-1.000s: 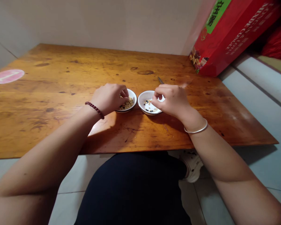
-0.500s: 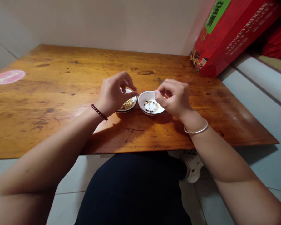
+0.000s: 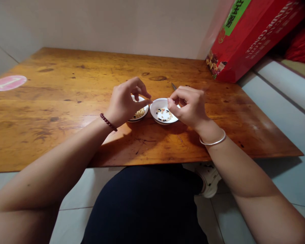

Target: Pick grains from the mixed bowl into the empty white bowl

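My left hand is held over a white bowl with many small yellowish and a few dark bead-like pieces. Its thumb and forefinger are nearly together at the tips, above the gap between two bowls; anything between them is too small to make out. My right hand is curled in a pinch over the right side of a second white bowl. What it pinches cannot be made out. Small black, cream and reddish pieces lie scattered in that bowl. The left hand partly covers the first bowl.
A grey pointed tool lies partly hidden behind my right hand. The wooden table meets a wall at the back. A pink round sticker is at left. A large red box stands at the back right.
My left hand has shifted very slightly to the right, its fingertips nearer the second bowl. My right hand has hardly moved.
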